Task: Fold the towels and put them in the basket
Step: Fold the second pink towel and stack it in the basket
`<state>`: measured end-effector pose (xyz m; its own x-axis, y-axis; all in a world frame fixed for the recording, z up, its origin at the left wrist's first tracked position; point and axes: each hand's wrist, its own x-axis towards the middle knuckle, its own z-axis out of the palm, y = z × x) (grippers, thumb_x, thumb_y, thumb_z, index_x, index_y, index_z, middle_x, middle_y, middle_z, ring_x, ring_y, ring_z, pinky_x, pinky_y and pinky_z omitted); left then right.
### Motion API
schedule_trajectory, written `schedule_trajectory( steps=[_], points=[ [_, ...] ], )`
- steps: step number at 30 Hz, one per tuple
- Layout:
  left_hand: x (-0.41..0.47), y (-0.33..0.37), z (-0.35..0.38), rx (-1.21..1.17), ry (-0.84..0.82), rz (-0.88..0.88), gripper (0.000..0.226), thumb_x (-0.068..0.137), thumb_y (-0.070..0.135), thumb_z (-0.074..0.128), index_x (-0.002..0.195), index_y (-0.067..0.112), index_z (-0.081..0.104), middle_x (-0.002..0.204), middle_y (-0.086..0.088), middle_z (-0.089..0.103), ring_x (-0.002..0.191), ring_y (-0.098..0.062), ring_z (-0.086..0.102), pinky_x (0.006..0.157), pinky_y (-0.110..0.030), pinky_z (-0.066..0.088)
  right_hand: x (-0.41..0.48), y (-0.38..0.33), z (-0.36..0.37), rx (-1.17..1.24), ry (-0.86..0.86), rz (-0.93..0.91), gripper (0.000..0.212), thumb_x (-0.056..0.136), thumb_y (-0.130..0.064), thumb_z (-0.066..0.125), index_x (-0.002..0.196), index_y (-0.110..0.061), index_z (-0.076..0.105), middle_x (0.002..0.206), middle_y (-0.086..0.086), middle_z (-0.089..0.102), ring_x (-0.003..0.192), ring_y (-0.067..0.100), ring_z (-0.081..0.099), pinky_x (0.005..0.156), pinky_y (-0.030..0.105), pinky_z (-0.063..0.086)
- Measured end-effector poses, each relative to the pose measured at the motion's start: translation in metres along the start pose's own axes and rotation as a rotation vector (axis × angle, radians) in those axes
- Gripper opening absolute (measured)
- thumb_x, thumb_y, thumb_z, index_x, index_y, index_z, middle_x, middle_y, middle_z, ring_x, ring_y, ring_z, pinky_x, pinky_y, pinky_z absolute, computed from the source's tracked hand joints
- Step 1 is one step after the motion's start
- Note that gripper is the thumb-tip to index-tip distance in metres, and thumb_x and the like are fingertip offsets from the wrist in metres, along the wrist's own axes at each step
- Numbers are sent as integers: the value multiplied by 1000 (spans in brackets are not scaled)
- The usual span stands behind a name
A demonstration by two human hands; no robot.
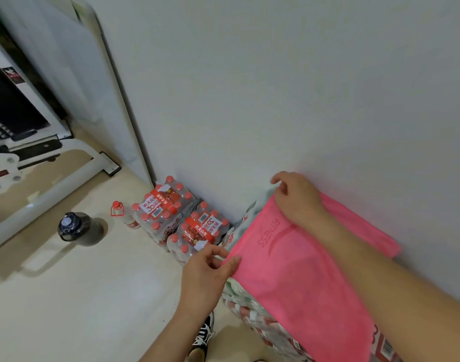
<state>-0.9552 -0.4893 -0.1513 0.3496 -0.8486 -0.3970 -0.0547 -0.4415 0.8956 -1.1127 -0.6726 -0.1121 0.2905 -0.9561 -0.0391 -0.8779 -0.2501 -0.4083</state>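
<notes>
Head view limits: the exercise machine frame (41,184) is cut off by the left edge, and the dark parts above it are hard to make out. The stack of wrapped bottle packs (249,307) is largely covered by the pink towel (296,270); only its left side shows. The towel's near end runs out past the bottom edge, and the right forearm crosses its right part. The embossed lettering on the towel is too faint to read in full.

The towel lies flat on top of the stack, close against the wall (275,87). It is plain pink, with a further strip of pink visible beyond the right wrist. The left hand (208,273) pinches the near left corner between thumb and fingers. The right hand (296,197) has its fingers curled on the far left corner, gripping it.

On the floor (80,296), from the left: a dark lidded jug (77,228) stands upright. A single red-capped bottle (124,215) stands near it. Two floor packs of red-capped bottles (187,226) sit against the wall, just left of the stack. A shoe (202,333) shows beside the left forearm.
</notes>
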Motion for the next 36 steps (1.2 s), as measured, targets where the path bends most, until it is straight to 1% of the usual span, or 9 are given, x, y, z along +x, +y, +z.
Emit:
schedule_trajectory(
  steps=[5, 8, 11, 15, 20, 23, 27, 30, 36],
  points=[
    [3, 5, 1, -1, -36, 29, 24, 74, 29, 81, 66, 13, 64, 61, -1, 63, 56, -9, 52, 54, -21, 44, -24, -28, -3, -65, -253, -271, 27, 87, -10, 51, 106, -23, 64, 89, -5, 52, 77, 10, 48, 71, 27, 40],
    [1, 14, -2, -219, -153, -35, 28, 75, 16, 81, 70, 4, 56, 54, -5, 51, 52, -15, 45, 48, -24, 40, -56, -44, -2, 181, -418, -121, 14, 84, -13, 57, 91, -25, 59, 66, -8, 54, 59, 7, 47, 61, 34, 42],
    [-1, 25, -4, -451, -265, -136, 25, 72, 13, 80, 81, 8, 57, 58, -6, 47, 51, -14, 40, 48, -24, 36, -88, -47, -2, 474, -486, 52, 14, 76, -29, 65, 87, -29, 55, 66, -5, 57, 59, 9, 50, 64, 42, 47],
    [-1, 37, -5, -610, -332, -252, 13, 72, 9, 73, 84, 12, 69, 67, -7, 57, 56, -14, 47, 52, -22, 40, -121, -51, -3, 545, -366, 63, 26, 71, -43, 69, 87, -31, 54, 77, -2, 60, 69, 17, 57, 68, 40, 52],
    [-6, 48, -5, -580, -403, -263, 20, 73, 10, 69, 92, 16, 71, 86, -10, 65, 79, -18, 58, 75, -31, 47, -138, -59, 1, 653, -174, 72, 14, 79, -14, 72, 87, -16, 61, 75, 4, 62, 65, 16, 57, 63, 36, 51],
    [-11, 51, -6, -549, -425, -227, 28, 75, 2, 68, 101, 13, 69, 85, -11, 63, 84, -24, 61, 87, -42, 49, -139, -56, 5, 717, -111, 151, 14, 79, -9, 73, 86, -18, 67, 76, -3, 67, 64, 9, 62, 63, 28, 54],
    [-14, 53, -4, -338, -343, -159, 28, 84, -4, 64, 107, 12, 66, 75, -14, 63, 73, -24, 61, 76, -36, 54, -143, -52, 7, 782, -129, 233, 13, 79, -12, 76, 81, -25, 72, 73, -7, 72, 66, 6, 67, 65, 25, 56],
    [-15, 56, -3, -290, -296, -129, 26, 86, -4, 63, 104, 14, 67, 69, -11, 62, 65, -19, 60, 69, -31, 55, -145, -52, 5, 795, -103, 216, 7, 85, -19, 71, 82, -24, 76, 72, -8, 73, 69, 9, 69, 69, 34, 57],
    [-21, 62, 4, -426, -196, -177, 24, 89, -4, 57, 92, 13, 73, 74, -14, 63, 61, -17, 59, 65, -27, 55, -147, -52, -2, 567, 176, 108, 13, 88, -24, 69, 77, -19, 74, 65, -7, 68, 60, 10, 62, 59, 34, 51]
  ],
)
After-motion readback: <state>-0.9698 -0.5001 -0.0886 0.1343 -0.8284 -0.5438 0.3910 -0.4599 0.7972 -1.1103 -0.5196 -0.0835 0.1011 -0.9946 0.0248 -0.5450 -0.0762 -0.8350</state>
